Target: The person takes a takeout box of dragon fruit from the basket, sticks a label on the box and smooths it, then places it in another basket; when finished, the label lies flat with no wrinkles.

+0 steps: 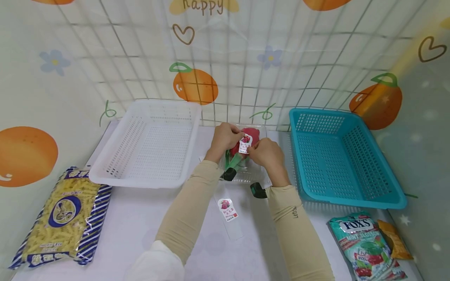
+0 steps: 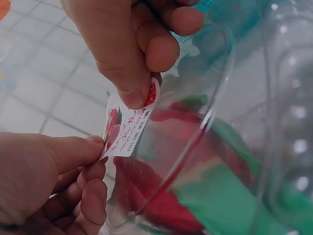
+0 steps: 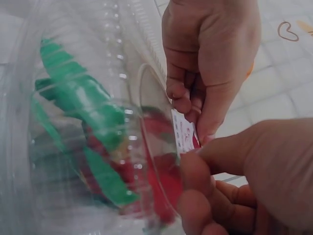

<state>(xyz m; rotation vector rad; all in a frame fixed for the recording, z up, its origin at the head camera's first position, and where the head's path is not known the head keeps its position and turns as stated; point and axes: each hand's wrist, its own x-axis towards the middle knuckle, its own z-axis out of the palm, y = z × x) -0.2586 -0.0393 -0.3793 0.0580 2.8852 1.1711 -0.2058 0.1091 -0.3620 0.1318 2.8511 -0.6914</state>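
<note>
A white label sticker (image 1: 245, 144) with red fruit printed on it is held between both hands, over a clear plastic clamshell box (image 1: 256, 177). My left hand (image 1: 225, 141) pinches its upper left edge between thumb and finger. On the opposite side, my right hand (image 1: 268, 156) pinches the lower right corner. In the left wrist view the label (image 2: 128, 128) stands right at the box's clear lid, slightly bent. Inside the box lies a red item with green leaf-like parts (image 3: 80, 95), seen through the plastic.
Behind on the left stands a white basket (image 1: 191, 117), with a pasta bag (image 1: 66, 218) before it. At right are a teal basket (image 1: 351, 201), a Fox's candy bag (image 1: 365, 246) and an orange packet (image 1: 395, 240). Another label (image 1: 227, 210) lies on a backing strip between the forearms.
</note>
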